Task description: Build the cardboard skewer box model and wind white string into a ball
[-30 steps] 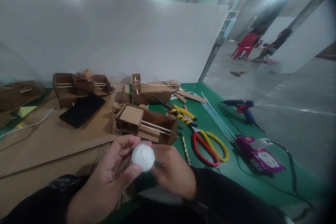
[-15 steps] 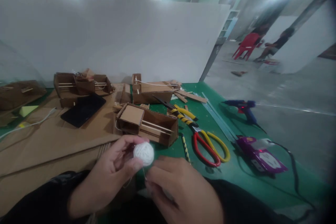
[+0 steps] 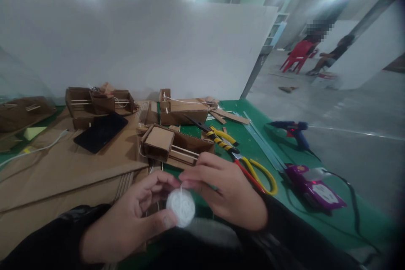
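A ball of white string (image 3: 181, 208) is held by my left hand (image 3: 133, 215), its thumb on the near side and fingers curled behind. Just above the ball, my right hand (image 3: 224, 190) pinches the string between thumb and forefinger. A short length of string runs from that pinch down onto the ball. Directly beyond both hands lies an open cardboard box with wooden sticks (image 3: 158, 141); my right hand covers its right end in this view.
Scissors with red and yellow handles (image 3: 257, 175) and yellow-black pliers (image 3: 218, 135) lie to the right. Beyond them are clear glue sticks (image 3: 262, 143), a blue glue gun (image 3: 292, 128) and a purple power strip (image 3: 313, 187). Cardboard sheets (image 3: 63, 168) and a black tablet (image 3: 101, 133) lie left.
My right hand has risen from below the ball to above it, drawing the string upward. The ball has shifted slightly down and to the right in my left hand.
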